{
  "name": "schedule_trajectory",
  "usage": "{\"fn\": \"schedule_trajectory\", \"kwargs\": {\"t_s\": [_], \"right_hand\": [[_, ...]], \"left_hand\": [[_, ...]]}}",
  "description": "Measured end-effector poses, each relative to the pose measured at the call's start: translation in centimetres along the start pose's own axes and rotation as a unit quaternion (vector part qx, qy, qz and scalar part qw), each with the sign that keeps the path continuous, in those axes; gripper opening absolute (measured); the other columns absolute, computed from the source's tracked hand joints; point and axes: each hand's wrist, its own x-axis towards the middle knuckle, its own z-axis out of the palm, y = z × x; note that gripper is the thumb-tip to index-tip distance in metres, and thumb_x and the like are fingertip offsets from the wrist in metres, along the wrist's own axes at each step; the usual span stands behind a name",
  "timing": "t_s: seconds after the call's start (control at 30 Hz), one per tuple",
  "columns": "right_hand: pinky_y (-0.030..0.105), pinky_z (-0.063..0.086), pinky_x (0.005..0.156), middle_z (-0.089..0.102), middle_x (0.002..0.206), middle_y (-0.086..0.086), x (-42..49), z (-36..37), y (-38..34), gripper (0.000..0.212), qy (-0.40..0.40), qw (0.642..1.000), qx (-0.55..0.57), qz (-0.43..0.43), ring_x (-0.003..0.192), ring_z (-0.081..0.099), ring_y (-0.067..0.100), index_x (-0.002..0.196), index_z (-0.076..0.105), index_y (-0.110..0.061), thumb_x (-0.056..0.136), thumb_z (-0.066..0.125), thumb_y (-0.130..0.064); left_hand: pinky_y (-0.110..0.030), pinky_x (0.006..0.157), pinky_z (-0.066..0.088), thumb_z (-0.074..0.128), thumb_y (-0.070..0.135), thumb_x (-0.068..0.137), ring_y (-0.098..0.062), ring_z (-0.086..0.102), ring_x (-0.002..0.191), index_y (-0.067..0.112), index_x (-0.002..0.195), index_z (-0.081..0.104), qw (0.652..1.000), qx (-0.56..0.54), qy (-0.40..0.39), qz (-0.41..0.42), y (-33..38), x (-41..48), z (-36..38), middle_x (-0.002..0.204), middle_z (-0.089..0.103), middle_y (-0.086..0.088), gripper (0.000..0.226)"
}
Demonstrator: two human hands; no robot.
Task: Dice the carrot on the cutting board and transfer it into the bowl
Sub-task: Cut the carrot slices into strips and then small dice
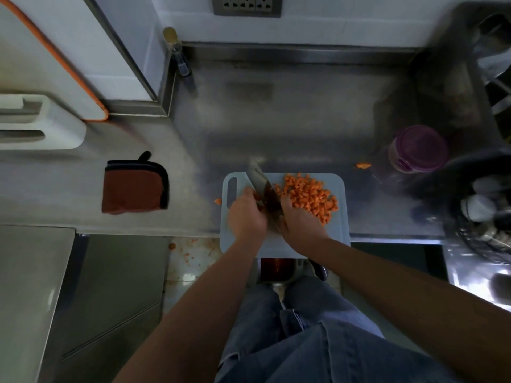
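Note:
A pale cutting board (338, 230) lies on the steel counter, its near edge overhanging the front. A pile of diced carrot (309, 196) covers its right half. My right hand (300, 225) grips the handle of a broad knife (262, 186), whose blade runs up and left across the board. Just left of the blade, my left hand (246, 215) has curled fingers on a small carrot piece (249, 192). Below the board's near edge stands a metal container (276, 269), possibly the bowl; its contents look dark red.
Stray carrot bits lie on the counter (363, 165) and left of the board (218, 201). A brown pot holder (135, 186) is at the left, a purple-lidded jar (417, 147) at the right, a dish rack with bowls (481, 208) beyond it. A bottle (177, 51) stands in the back corner.

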Motion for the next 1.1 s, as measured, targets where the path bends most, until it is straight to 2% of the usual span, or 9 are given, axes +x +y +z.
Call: {"fn": "schedule_trajectory", "kwargs": {"t_s": [0.13, 0.2, 0.37, 0.5, 0.63, 0.73, 0.87, 1.0, 1.1], "right_hand": [[0.033, 0.041, 0.061, 0.054, 0.081, 0.004, 0.2, -0.5, 1.0, 0.033, 0.044, 0.998, 0.031, 0.025, 0.073, 0.058, 0.025, 0.132, 0.033, -0.009, 0.100, 0.040, -0.018], [0.030, 0.039, 0.058, 0.056, 0.079, 0.005, 0.0, -0.9, 1.6, 0.033, 0.062, 0.996, 0.058, 0.024, 0.069, 0.058, 0.023, 0.131, 0.034, -0.007, 0.100, 0.039, -0.017], [0.026, 0.024, 0.046, 0.044, 0.064, -0.003, -0.3, -1.4, 1.9, 0.028, 0.058, 0.997, 0.049, -0.019, 0.052, 0.042, 0.010, 0.125, 0.037, -0.005, 0.101, 0.040, -0.018], [0.031, 0.039, 0.055, 0.054, 0.075, 0.005, -0.8, -0.8, 0.6, 0.042, 0.008, 0.997, 0.047, -0.058, 0.064, 0.054, 0.021, 0.140, 0.028, -0.008, 0.101, 0.038, -0.020], [0.034, 0.041, 0.064, 0.056, 0.086, 0.009, -1.3, -0.1, 0.5, 0.031, -0.036, 0.998, -0.019, -0.041, 0.075, 0.054, 0.025, 0.130, 0.034, -0.008, 0.101, 0.036, -0.021], [0.037, 0.047, 0.065, 0.061, 0.088, 0.012, -1.3, -0.3, 1.2, 0.029, -0.010, 1.000, -0.012, -0.014, 0.078, 0.060, 0.029, 0.128, 0.035, -0.009, 0.101, 0.037, -0.018], [0.030, 0.031, 0.050, 0.050, 0.072, 0.002, -1.3, -0.8, 1.8, 0.026, 0.010, 1.000, 0.016, -0.007, 0.062, 0.049, 0.018, 0.124, 0.036, -0.007, 0.100, 0.039, -0.018], [0.029, 0.030, 0.049, 0.049, 0.071, 0.000, -2.0, -0.7, 1.8, 0.034, -0.002, 0.999, -0.010, -0.040, 0.059, 0.046, 0.014, 0.132, 0.032, -0.008, 0.101, 0.039, -0.021], [0.032, 0.038, 0.058, 0.054, 0.080, 0.004, -2.6, -0.5, 1.8, 0.033, 0.001, 0.998, 0.012, -0.055, 0.070, 0.055, 0.022, 0.131, 0.034, -0.007, 0.100, 0.040, -0.019]], "left_hand": [[-0.033, 0.075, 0.050, 0.063, 0.012, 0.088, -0.020, 0.064, 0.093, 0.016, 0.104, 0.064, 1.000, -0.027, -0.003, 0.005, -0.2, -0.3, -0.3, 0.095, 0.070, -0.001, 0.016], [-0.029, 0.074, 0.048, 0.061, 0.013, 0.090, -0.020, 0.064, 0.092, 0.016, 0.105, 0.066, 0.999, -0.027, 0.007, 0.019, -0.3, -0.5, -0.6, 0.098, 0.071, -0.001, 0.016], [-0.027, 0.065, 0.042, 0.058, 0.017, 0.093, -0.021, 0.059, 0.075, 0.015, 0.095, 0.069, 0.998, -0.013, 0.052, 0.038, -0.6, -1.1, -2.1, 0.085, 0.070, -0.004, 0.011], [-0.029, 0.061, 0.043, 0.060, 0.018, 0.091, -0.021, 0.060, 0.076, 0.019, 0.085, 0.069, 0.996, 0.000, 0.092, 0.012, -2.2, -1.6, -2.6, 0.080, 0.066, -0.002, 0.011], [-0.031, 0.060, 0.045, 0.055, 0.043, 0.095, -0.020, 0.061, 0.068, 0.017, 0.078, 0.063, 0.995, -0.009, 0.092, -0.021, -4.0, -3.1, -2.7, 0.071, 0.066, -0.001, 0.032], [-0.031, 0.064, 0.048, 0.062, 0.042, 0.090, -0.019, 0.063, 0.076, 0.018, 0.088, 0.067, 0.996, 0.000, 0.084, -0.022, -5.2, -4.3, -2.6, 0.078, 0.068, 0.000, 0.025], [-0.030, 0.071, 0.047, 0.071, 0.042, 0.082, -0.013, 0.054, 0.092, 0.027, 0.103, 0.067, 0.998, 0.009, 0.051, 0.036, -5.5, -5.8, -2.5, 0.087, 0.066, 0.006, 0.026], [-0.035, 0.081, 0.049, 0.065, 0.030, 0.088, -0.022, 0.052, 0.104, 0.024, 0.114, 0.065, 0.989, 0.108, 0.046, 0.086, -4.5, -6.1, -1.7, 0.100, 0.064, -0.002, 0.027], [-0.036, 0.082, 0.047, 0.059, 0.019, 0.089, -0.026, 0.051, 0.103, 0.018, 0.107, 0.068, 0.981, 0.175, 0.038, 0.078, -4.0, -5.9, -1.6, 0.100, 0.063, -0.007, 0.020]]}}
